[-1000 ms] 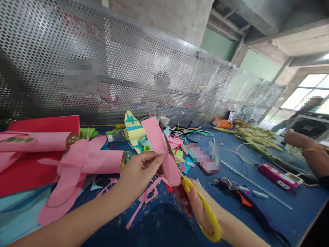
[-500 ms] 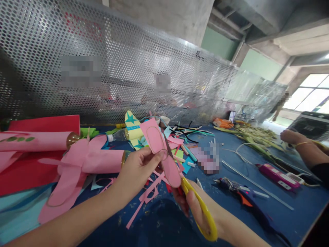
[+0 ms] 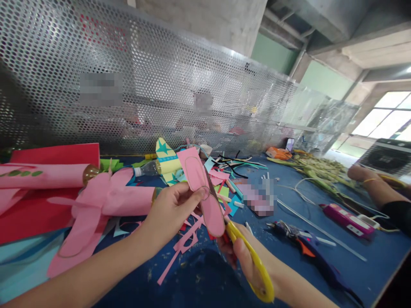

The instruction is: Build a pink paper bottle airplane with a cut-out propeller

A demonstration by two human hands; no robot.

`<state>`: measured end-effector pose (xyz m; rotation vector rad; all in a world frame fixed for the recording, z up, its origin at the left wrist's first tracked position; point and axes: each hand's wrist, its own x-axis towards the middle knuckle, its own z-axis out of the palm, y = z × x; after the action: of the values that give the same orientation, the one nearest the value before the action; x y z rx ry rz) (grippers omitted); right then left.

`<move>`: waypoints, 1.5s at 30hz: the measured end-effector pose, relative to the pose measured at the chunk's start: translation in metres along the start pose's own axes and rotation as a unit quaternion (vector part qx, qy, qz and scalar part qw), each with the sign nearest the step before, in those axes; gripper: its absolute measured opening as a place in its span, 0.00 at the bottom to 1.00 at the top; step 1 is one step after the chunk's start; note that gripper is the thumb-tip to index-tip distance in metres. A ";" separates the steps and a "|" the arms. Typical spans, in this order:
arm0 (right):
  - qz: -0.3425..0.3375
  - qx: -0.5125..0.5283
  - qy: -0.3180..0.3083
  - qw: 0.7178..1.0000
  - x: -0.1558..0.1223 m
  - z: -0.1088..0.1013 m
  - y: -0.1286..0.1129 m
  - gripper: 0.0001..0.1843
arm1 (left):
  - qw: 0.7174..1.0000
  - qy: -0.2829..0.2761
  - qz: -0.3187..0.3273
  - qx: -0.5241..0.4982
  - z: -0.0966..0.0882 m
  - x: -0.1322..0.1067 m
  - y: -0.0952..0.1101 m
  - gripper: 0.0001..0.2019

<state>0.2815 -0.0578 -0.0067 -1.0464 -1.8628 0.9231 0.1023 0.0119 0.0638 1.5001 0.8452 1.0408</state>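
Note:
Pinched between the thumb and fingers of my left hand point(image 3: 171, 209) is a pink paper piece point(image 3: 213, 216) with rounded outlines drawn on it. My right hand point(image 3: 247, 252) grips yellow-handled scissors point(image 3: 257, 269), whose blades lie along the right edge of the paper. Part of the blades is hidden by the paper. Left of my hands lies a pink paper airplane point(image 3: 96, 199) built around a plastic bottle. Pink paper scraps point(image 3: 184, 241) are strewn on the table beneath the paper.
A glue gun point(image 3: 311, 248) and a magenta power strip point(image 3: 348, 220) lie on the blue table point(image 3: 282, 278) at right. Red card point(image 3: 58, 149) and another pink bottle plane point(image 3: 48, 176) are at left. A perforated metal screen point(image 3: 180, 85) stands behind. Another person's arm point(image 3: 372, 188) reaches in at right.
The pink paper has turned slightly in my left hand, its top moving right. My right hand and the scissors have shifted a little. The other person's arm has moved slightly.

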 end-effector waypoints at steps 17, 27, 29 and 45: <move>0.052 -0.016 0.008 0.998 0.004 -0.001 -0.021 0.34 | 1.000 0.000 -0.003 -0.010 0.001 0.000 0.003 0.12; 0.049 -0.064 -0.009 0.997 0.006 -0.005 -0.025 0.35 | 0.999 0.018 0.019 0.038 -0.003 0.002 0.000 0.13; 0.045 -0.067 -0.010 0.997 0.006 -0.005 -0.025 0.35 | 0.999 0.015 0.019 0.039 -0.003 0.002 -0.001 0.13; 0.053 -0.065 0.000 0.997 0.007 -0.004 -0.029 0.36 | 0.998 0.028 0.023 0.057 -0.005 0.002 -0.003 0.14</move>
<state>0.2736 -0.0622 0.0223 -1.2329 -1.9026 0.8716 0.0986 0.0159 0.0617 1.5986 0.9264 1.0893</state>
